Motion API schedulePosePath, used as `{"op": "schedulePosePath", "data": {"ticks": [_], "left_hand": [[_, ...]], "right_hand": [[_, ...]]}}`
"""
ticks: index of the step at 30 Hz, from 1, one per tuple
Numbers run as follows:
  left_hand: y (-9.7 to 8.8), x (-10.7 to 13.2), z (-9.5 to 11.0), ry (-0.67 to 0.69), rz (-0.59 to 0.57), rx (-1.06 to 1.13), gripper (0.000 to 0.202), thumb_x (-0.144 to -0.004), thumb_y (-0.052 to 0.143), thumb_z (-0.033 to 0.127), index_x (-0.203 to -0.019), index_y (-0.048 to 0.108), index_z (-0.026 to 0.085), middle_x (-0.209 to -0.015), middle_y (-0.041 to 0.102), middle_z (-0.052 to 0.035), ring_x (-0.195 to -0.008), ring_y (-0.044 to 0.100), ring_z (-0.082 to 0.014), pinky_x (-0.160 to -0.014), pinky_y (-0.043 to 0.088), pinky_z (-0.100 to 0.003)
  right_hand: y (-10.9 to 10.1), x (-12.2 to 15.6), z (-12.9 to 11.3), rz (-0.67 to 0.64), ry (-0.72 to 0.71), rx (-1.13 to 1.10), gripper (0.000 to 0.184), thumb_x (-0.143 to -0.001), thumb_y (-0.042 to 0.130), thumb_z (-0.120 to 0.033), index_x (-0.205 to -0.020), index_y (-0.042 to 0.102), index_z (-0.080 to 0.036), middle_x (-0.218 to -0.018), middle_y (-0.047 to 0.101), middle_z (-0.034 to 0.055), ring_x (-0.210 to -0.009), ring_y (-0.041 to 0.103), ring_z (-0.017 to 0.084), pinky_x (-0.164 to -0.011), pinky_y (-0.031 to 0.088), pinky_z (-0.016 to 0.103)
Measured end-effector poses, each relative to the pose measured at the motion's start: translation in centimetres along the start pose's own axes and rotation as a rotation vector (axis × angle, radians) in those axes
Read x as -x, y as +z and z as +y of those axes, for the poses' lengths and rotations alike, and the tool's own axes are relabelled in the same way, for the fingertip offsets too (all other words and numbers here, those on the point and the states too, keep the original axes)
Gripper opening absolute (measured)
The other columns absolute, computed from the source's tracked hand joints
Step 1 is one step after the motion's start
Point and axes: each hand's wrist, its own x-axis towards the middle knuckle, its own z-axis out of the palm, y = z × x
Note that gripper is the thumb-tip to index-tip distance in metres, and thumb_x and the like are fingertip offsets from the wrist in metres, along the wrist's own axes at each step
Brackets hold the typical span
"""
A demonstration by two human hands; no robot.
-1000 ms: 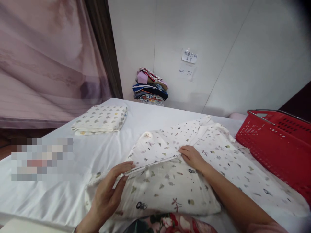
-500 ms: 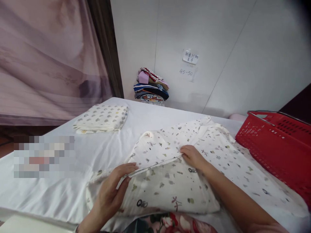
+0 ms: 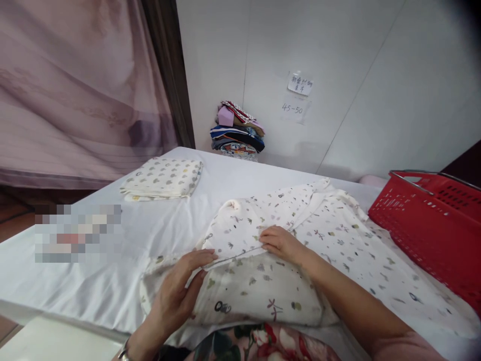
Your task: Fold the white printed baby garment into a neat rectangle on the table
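Note:
A cream cloth with small printed motifs (image 3: 330,250) lies spread on the white-covered table (image 3: 112,271), partly folded over itself. My left hand (image 3: 180,291) rests on the near left corner, fingers stretched flat along the folded edge. My right hand (image 3: 280,243) presses on the same folded edge farther right, fingers lying on the fabric. Both hands touch the cloth without gripping it.
A folded printed cloth (image 3: 162,178) lies at the table's far left. A red plastic basket (image 3: 432,225) stands at the right. A stack of folded coloured fabrics (image 3: 237,131) sits against the white wall, below a paper note (image 3: 299,84). A pink curtain (image 3: 75,90) hangs at left.
My right hand has slid a little leftward along the folded edge. The left hand has stayed at the corner. The view has shifted slightly.

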Motion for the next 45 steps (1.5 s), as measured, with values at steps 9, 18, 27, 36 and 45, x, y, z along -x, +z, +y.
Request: {"op": "schedulePosePath", "data": {"ticks": [9,18,27,36,45], "left_hand": [[0.2,-0.4,0.3,0.017,0.012,0.014,0.029,-0.086,0.044,0.013,-0.112,0.051,0.022,-0.110,0.062,-0.0048,-0.107,0.056,-0.0163,-0.091,0.048,-0.031],[0.2,-0.3,0.4,0.015,-0.005,0.005,0.028,-0.086,0.044,0.013,-0.111,0.052,0.022,-0.109,0.062,-0.0051,-0.107,0.057,-0.0164,-0.090,0.049,-0.031],[-0.1,-0.6,0.4,-0.008,0.006,0.005,0.027,-0.086,0.043,0.015,-0.111,0.053,0.022,-0.109,0.063,-0.0058,-0.106,0.058,-0.0174,-0.089,0.050,-0.032],[0.0,-0.2,0.1,-0.051,0.013,0.028,0.027,-0.087,0.044,0.016,-0.111,0.053,0.022,-0.111,0.062,-0.0049,-0.107,0.057,-0.0174,-0.091,0.049,-0.032],[0.1,-0.3,0.4,-0.036,0.005,0.022,0.027,-0.086,0.044,0.015,-0.111,0.052,0.022,-0.110,0.062,-0.0046,-0.108,0.056,-0.0174,-0.092,0.048,-0.033]], "right_hand": [[1.6,0.2,0.6,0.062,0.041,0.128,0.021,-0.091,0.042,-0.021,-0.094,0.063,-0.018,-0.089,0.064,0.0091,-0.085,0.056,0.019,-0.073,0.046,0.033],[2.1,0.4,0.6,0.016,0.027,0.128,0.023,-0.090,0.045,-0.024,-0.109,0.057,-0.019,-0.104,0.061,0.0101,-0.098,0.054,0.019,-0.083,0.044,0.033],[1.5,0.6,0.5,0.170,0.045,0.079,0.020,-0.091,0.041,-0.017,-0.106,0.054,-0.018,-0.099,0.062,0.0107,-0.092,0.055,0.020,-0.078,0.046,0.034],[1.2,2.2,0.1,0.138,-0.035,0.034,0.022,-0.091,0.040,-0.016,-0.110,0.049,-0.020,-0.102,0.062,0.0099,-0.096,0.055,0.019,-0.081,0.045,0.036],[1.2,2.2,-0.2,0.072,-0.011,0.025,0.023,-0.091,0.041,-0.026,-0.109,0.054,-0.018,-0.100,0.061,0.0108,-0.094,0.055,0.020,-0.082,0.045,0.037]]}}
